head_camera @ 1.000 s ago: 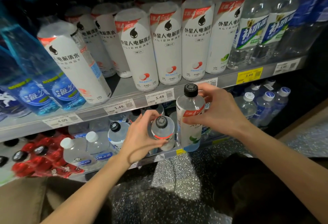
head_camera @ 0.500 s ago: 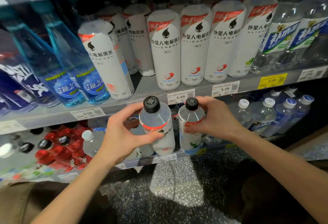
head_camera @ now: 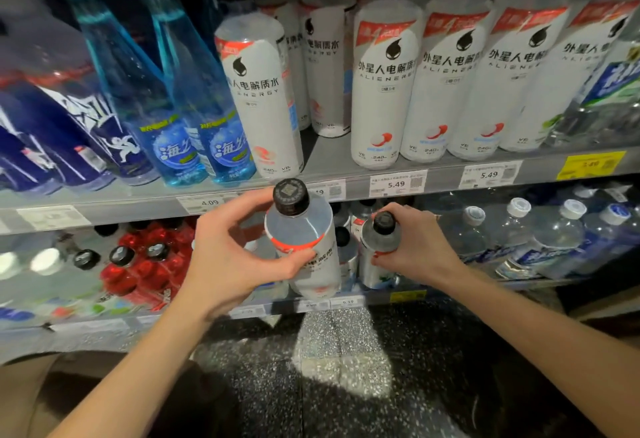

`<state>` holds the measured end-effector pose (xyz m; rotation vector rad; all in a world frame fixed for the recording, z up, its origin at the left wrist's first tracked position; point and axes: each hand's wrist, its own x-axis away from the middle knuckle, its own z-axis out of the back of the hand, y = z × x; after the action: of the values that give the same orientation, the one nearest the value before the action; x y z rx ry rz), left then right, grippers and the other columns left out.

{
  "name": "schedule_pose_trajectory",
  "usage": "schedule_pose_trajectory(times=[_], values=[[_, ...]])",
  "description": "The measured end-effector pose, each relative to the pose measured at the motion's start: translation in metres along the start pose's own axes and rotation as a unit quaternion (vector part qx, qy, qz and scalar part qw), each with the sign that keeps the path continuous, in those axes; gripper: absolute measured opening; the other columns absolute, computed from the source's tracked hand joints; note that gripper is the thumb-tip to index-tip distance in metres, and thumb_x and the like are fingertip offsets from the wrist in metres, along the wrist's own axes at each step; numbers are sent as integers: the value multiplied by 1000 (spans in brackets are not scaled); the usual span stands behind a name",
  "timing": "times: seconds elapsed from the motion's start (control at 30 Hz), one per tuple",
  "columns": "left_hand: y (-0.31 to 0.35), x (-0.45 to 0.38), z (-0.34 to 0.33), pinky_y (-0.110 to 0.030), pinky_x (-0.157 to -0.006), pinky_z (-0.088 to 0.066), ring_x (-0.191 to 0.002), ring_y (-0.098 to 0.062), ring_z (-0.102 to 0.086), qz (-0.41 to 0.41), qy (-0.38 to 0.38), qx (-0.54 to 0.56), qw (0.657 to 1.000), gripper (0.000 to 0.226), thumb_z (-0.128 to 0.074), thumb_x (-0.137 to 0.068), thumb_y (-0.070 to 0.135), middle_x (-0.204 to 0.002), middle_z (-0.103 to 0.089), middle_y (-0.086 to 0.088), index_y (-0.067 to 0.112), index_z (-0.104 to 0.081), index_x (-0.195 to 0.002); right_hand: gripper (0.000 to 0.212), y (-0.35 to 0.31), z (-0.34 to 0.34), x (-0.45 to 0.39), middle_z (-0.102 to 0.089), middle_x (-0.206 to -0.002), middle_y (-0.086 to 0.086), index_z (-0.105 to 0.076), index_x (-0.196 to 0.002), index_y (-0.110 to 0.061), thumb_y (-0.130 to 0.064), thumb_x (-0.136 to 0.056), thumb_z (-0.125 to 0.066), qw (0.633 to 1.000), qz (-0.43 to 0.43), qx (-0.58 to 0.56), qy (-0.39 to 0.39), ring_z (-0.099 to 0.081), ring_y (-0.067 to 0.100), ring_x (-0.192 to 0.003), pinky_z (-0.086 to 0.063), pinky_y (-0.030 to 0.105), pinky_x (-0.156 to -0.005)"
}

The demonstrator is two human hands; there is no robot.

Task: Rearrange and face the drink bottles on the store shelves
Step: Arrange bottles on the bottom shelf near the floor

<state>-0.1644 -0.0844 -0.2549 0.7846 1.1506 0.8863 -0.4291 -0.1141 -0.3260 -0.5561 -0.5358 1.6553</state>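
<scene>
Left bottle (head_camera: 304,243): clear plastic cylinder with rounded shoulders, ribbed black cap bearing a printed code, red band under the shoulder, white sleeve with dark characters below. Held in front of the lower shelf's edge, just under the upper shelf (head_camera: 104,202), tilted with the cap toward the camera.
Right bottle (head_camera: 379,250): same make, smaller in view, black cap, red band, white sleeve with a green mark near the base. It sits at the front of the lower shelf (head_camera: 408,295); whether its base rests on the shelf cannot be told.
Left hand (head_camera: 228,257): wrapped round the left bottle's shoulder, thumb across the front below the red band, fingers curled behind; forearm rises from lower left.
Right hand (head_camera: 419,250): grips the right bottle's shoulder from the right, thumb near the cap, fingers curled round the far side; forearm comes from lower right.
Upper shelf stock: tall white bottles (head_camera: 381,84) with glossy sleeves, red top strips and fruit marks; slim translucent blue bottles (head_camera: 194,108) at the left.
Lower shelf stock: red bottles (head_camera: 149,264) with black caps at the left, clear water bottles (head_camera: 554,233) with white caps at the right.
Price tags (head_camera: 396,184): paper slips in the shelf rail, one yellow.
Floor (head_camera: 339,368): dark speckled stone with a bright patch.
</scene>
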Motion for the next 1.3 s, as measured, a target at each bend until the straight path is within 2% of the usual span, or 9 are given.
schedule_pose_trajectory(times=[0.13, 0.3, 0.47, 0.53, 0.67, 0.77, 0.97, 1.13, 1.3], values=[[1, 3, 4, -37, -96, -52, -109, -19, -68, 5, -2, -5, 1000, 58, -90, -58, 28, -113, -74, 4, 31, -71, -113, 57, 5, -9, -2, -62, -98, 1, -59, -104, -21, -23, -57, -92, 1000, -22, 18, 3, -55, 18, -91, -43, 27, -78], [2, 3, 6, -31, -94, -53, -107, -13, -68, 0, 6, -5, 1000, 58, -89, -58, 28, -111, -75, 7, 29, -70, -113, 75, 6, -16, -5, -55, -117, 4, -63, -117, -9, -24, -52, -97, 999, -39, 37, -3, -53, 19, -105, -37, 19, -92], [4, -1, 8, -22, -90, -53, -104, -6, -68, -2, 18, 16, 1000, 56, -88, -57, 25, -109, -75, 13, 32, -71, -110, 77, 5, -21, -2, -63, -117, 5, -63, -119, -12, -26, -50, -98, 997, -44, 58, 10, -58, 23, -108, -41, 24, -91], [4, -2, 9, -23, -89, -53, -104, -7, -68, -4, 23, 14, 1000, 56, -88, -58, 25, -108, -75, 12, 29, -69, -111, 75, 6, -23, -1, -65, -115, 4, -63, -117, -13, -28, -52, -97, 997, -48, 63, 13, -60, 23, -106, -44, 26, -89], [4, -3, 9, -30, -89, -55, -103, -10, -69, -5, 24, 9, 1000, 56, -88, -58, 25, -108, -75, 12, 38, -72, -109, 70, 6, -26, -2, -68, -110, 7, -62, -113, -12, -28, -54, -97, 996, -61, 60, 21, -64, 25, -102, -44, 25, -80], [3, -1, 6, -29, -89, -54, -102, -10, -69, -1, 25, 0, 1000, 55, -87, -58, 24, -107, -75, 10, 32, -70, -110, 69, 4, -27, -4, -69, -109, 8, -61, -114, -10, -27, -56, -96, 995, -66, 66, 28, -64, 26, -101, -41, 25, -77], [4, -1, 4, -25, -88, -54, -100, -5, -69, -3, 24, -16, 1000, 55, -85, -58, 21, -107, -75, 9, 24, -70, -110, 71, 5, -28, -9, -68, -114, 12, -59, -115, -8, -25, -58, -96, 995, -77, 65, 7, -63, 32, -108, -52, 39, -90], [2, -2, 4, -26, -89, -55, -100, -6, -69, 1, 24, -11, 1000, 55, -85, -58, 22, -106, -75, 13, 26, -69, -110, 70, 5, -29, -10, -69, -114, 12, -58, -116, -8, -25, -59, -95, 994, -80, 77, -8, -64, 32, -108, -52, 37, -87], [3, -2, 3, -30, -89, -56, -104, -13, -70, 9, 22, 4, 1000, 55, -87, -59, 23, -109, -75, 7, 26, -69, -111, 87, 0, -31, -10, -68, -117, 16, -38, -136, -13, -25, -68, -91, 985, -47, 153, -65, -65, 38, -108, -53, 41, -87]])
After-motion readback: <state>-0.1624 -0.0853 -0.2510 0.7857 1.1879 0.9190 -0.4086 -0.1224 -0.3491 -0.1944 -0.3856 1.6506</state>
